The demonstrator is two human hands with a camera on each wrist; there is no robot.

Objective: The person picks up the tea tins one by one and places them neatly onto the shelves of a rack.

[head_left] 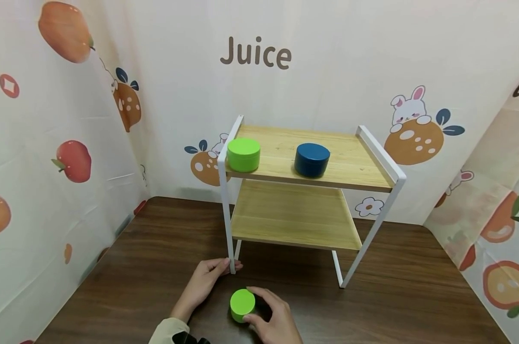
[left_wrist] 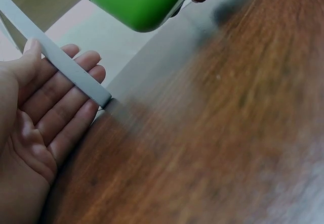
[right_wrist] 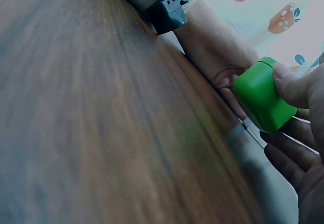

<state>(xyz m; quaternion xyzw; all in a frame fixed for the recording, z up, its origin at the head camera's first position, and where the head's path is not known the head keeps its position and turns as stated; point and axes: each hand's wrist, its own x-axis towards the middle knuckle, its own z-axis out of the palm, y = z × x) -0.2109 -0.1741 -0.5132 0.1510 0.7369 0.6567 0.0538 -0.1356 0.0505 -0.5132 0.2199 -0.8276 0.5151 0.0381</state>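
Observation:
In the head view, my right hand (head_left: 277, 316) pinches a small round lime-green tin (head_left: 242, 304) between thumb and fingers, in front of a two-tier shelf rack (head_left: 341, 162). The right wrist view shows my thumb against the side of that tin (right_wrist: 260, 95), with fingers on its far side. My left hand (head_left: 202, 283) is at the foot of the rack's front left white leg (head_left: 227, 224). Seen from the left wrist, the thumb lies against the leg (left_wrist: 66, 64) and the fingers pass behind it.
On the rack's upper wooden board stand a larger lime-green tin (head_left: 243, 155) at the left and a dark blue tin (head_left: 312, 160) near the middle. The rack stands on a dark brown wooden table (head_left: 156, 258). Fruit-printed curtains (head_left: 165, 57) enclose the back and sides.

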